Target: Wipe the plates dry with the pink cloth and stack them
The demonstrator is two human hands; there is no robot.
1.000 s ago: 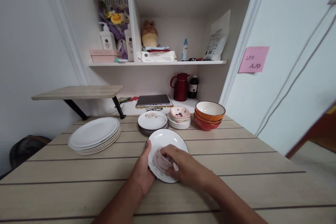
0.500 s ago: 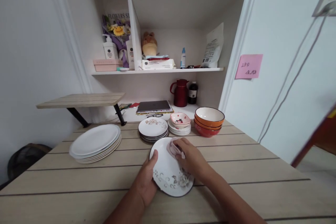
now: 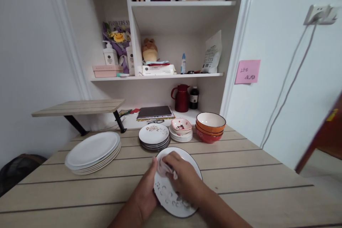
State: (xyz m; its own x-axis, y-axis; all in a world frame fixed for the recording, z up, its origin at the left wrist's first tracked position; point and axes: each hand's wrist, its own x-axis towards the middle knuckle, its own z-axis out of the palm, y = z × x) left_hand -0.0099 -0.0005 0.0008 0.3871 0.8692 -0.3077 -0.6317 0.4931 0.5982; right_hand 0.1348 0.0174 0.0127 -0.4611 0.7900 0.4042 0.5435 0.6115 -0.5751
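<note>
1. Head view, lower centre: the left hand (image 3: 144, 190) grips the left rim of a floral plate (image 3: 163, 187), thumb on top.
2. Lower centre also: the right hand (image 3: 185, 176), fingers bunched around a crumpled pale cloth (image 3: 162, 168), holds it against the plate's upper-left face.
3. Mid-left: stacked white plates (image 3: 92, 149); right of centre: nested bowls (image 3: 210, 128).

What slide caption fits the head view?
Left hand grips a flowered plate; right hand holds a cloth against it.

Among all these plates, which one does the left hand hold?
The flower-patterned plate nearest the camera: the left hand grips its edge, and the right hand holds a cloth on it. The other plates sit in stacks.
</note>
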